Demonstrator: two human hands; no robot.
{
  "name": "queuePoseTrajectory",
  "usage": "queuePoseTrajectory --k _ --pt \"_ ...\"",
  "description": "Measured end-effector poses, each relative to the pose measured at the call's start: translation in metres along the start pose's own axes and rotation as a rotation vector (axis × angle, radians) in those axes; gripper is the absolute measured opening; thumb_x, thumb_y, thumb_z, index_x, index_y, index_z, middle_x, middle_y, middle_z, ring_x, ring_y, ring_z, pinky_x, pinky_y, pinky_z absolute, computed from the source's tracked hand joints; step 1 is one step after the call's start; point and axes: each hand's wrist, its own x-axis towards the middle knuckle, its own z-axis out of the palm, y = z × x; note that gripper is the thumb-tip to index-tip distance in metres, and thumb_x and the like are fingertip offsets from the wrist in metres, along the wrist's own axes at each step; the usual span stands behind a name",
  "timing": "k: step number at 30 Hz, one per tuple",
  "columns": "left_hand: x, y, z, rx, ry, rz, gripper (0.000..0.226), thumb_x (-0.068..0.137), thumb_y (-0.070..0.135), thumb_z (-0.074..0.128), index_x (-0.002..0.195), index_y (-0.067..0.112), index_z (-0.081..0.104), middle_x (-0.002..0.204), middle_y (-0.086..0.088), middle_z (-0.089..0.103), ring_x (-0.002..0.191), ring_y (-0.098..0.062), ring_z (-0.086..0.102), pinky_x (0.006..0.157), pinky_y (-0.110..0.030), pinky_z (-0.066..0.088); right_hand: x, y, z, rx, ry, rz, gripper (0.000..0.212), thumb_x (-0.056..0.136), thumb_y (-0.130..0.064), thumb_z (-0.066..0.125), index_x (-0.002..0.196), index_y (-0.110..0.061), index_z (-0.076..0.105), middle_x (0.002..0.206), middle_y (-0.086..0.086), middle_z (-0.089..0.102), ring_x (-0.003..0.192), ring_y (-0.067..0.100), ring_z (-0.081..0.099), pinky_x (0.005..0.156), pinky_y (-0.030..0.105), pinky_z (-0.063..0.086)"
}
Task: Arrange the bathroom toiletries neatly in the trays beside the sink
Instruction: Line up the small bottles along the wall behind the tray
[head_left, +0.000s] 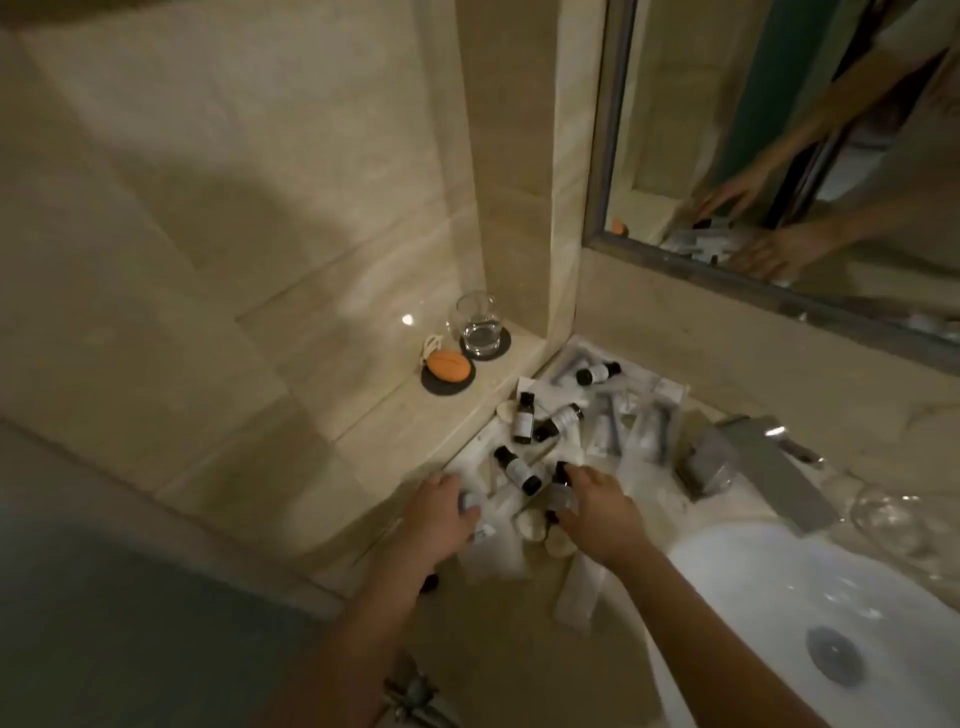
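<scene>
Reaching into toiletry pile | L hand grasping white packet | R hand grasping small bottle

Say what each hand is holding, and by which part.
Right hand: fingers closed around the body of a small clear bottle. Left hand: on a white packet by its near edge; grip unclear.

Glass, orange soap, mirror
</scene>
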Motion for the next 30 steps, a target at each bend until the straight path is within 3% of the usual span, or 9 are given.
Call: queuePoseTrajectory --k 4,9,12,17,19,22,24,27,30 --pt "0.039 0.014 0.002 0.093 -0.040 -0.069 0.048 0.093 0.042 0.043 0.130 0.011 0.046 0.131 -0.012 0.050 0.117 -0.029 0.050 0.094 -0.038 0.044 0.022 0.001 0.009 0.072 0.050 0.248 0.042 0.089 -0.040 0.050 0.123 -0.015 0.046 0.124 0.009 0.050 0.112 0.029 0.048 0.088 0.040 0.045" --pt "0.080 0.038 0.008 -0.012 -0.084 -0.085 0.046 0.091 0.041 0.046 0.121 0.007 0.048 0.126 -0.017 0.055 0.113 -0.033 0.054 0.088 -0.037 0.045 0.041 -0.004 0.021 0.168 -0.006 0.418 0.041 0.082 -0.047 0.056 0.106 -0.015 0.048 0.106 0.008 0.058 0.096 0.029 0.058 0.077 0.036 0.048" --pt "0.097 0.048 0.011 -0.114 -0.153 -0.135 0.057 0.088 0.046 0.049 0.128 0.006 0.044 0.128 -0.017 0.055 0.112 -0.033 0.056 0.091 -0.039 0.048 0.048 -0.009 0.024 0.191 -0.003 0.489 0.036 0.078 -0.042 0.057 0.102 -0.015 0.053 0.099 0.007 0.060 0.089 0.027 0.060 0.073 0.034 0.050" --pt "0.111 0.052 0.023 -0.257 -0.203 -0.186 0.069 0.079 0.043 0.063 0.132 0.008 0.038 0.126 -0.016 0.056 0.105 -0.032 0.062 0.083 -0.039 0.053 0.054 -0.021 0.026 0.106 0.017 0.505 0.028 0.080 -0.035 0.051 0.098 -0.015 0.060 0.091 0.004 0.056 0.086 0.025 0.062 0.065 0.028 0.045" --pt "0.116 0.052 0.024 -0.320 -0.202 -0.212 0.067 0.075 0.038 0.068 0.129 0.009 0.042 0.118 -0.015 0.061 0.089 -0.029 0.068 0.074 -0.037 0.058 0.055 -0.021 0.026 0.140 -0.004 0.518 0.031 0.078 -0.037 0.054 0.097 -0.014 0.061 0.092 0.004 0.056 0.085 0.024 0.062 0.064 0.028 0.044" --pt "0.117 0.048 0.020 -0.365 -0.231 -0.214 0.046 0.077 0.027 0.062 0.116 0.006 0.051 0.086 -0.013 0.068 0.054 -0.023 0.064 0.052 -0.029 0.053 0.052 -0.014 0.023 0.329 -0.023 0.581 0.031 0.068 -0.042 0.065 0.085 -0.015 0.063 0.079 0.001 0.063 0.074 0.020 0.063 0.061 0.028 0.050" --pt "0.114 0.044 0.017 -0.358 -0.243 -0.199 0.041 0.077 0.027 0.057 0.112 0.007 0.048 0.079 -0.011 0.065 0.058 -0.024 0.063 0.056 -0.028 0.051 0.046 -0.010 0.018 0.452 0.018 0.591 0.028 0.074 -0.041 0.064 0.082 -0.014 0.060 0.077 0.002 0.063 0.072 0.019 0.062 0.062 0.030 0.051" --pt "0.109 0.042 0.016 -0.387 -0.235 -0.144 0.038 0.077 0.028 0.053 0.111 0.011 0.047 0.086 -0.006 0.060 0.081 -0.027 0.063 0.078 -0.037 0.055 0.033 -0.002 0.009 0.579 0.136 0.554 0.025 0.082 -0.034 0.061 0.088 -0.011 0.056 0.082 0.006 0.061 0.077 0.022 0.060 0.067 0.033 0.049" --pt "0.088 0.053 0.007 -0.445 -0.243 -0.038 0.033 0.087 0.024 0.050 0.117 0.012 0.046 0.097 -0.003 0.058 0.088 -0.022 0.056 0.075 -0.032 0.045 0.008 0.005 -0.002 0.823 0.228 0.537 0.021 0.080 -0.024 0.064 0.088 -0.008 0.053 0.084 0.005 0.060 0.076 0.020 0.058 0.068 0.033 0.051"
